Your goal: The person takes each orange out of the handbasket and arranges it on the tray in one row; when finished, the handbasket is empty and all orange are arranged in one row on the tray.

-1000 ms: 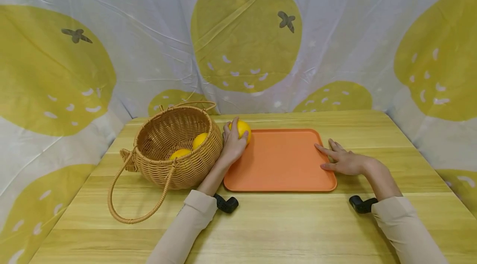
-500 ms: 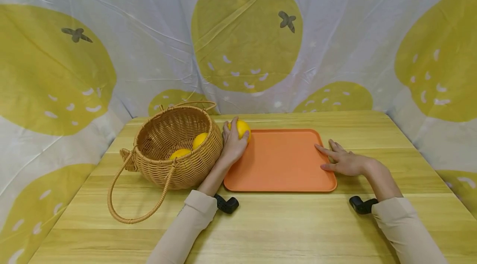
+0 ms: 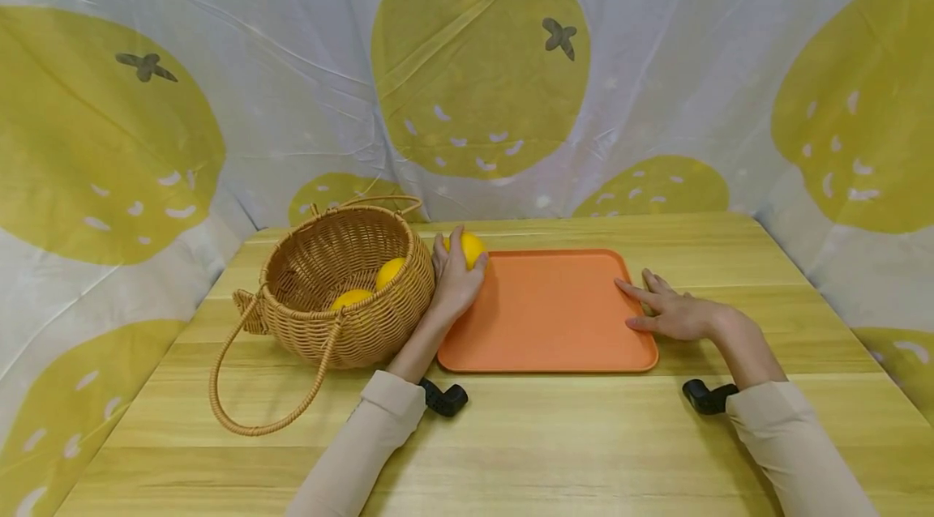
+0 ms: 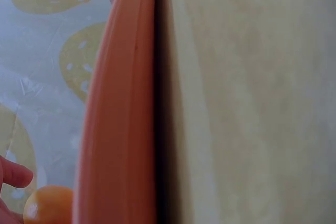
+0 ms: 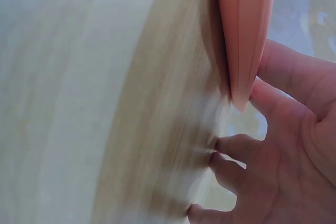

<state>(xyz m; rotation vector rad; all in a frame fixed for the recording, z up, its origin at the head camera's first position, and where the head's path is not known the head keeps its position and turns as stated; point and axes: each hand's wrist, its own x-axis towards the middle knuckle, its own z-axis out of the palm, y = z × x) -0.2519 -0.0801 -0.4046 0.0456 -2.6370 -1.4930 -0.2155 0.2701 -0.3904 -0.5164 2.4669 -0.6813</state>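
Observation:
My left hand curls its fingers and thumb round an orange, a smooth, round yellow-orange fruit, at the far left corner of the orange tray. In the left wrist view, part of the orange shows past the tray's rim, below one fingertip. My right hand lies spread at the tray's right side. Thumb and index finger touch the rim in the right wrist view, while the other fingertips rest on the table.
Left of the tray stands a wicker basket, its opening tipped toward me. Two more yellow fruits show inside. One basket handle hangs down onto the wooden table; a printed cloth closes off the back and sides.
The head view has shifted very slightly. Both hands, the orange and the tray keep nearly the same places.

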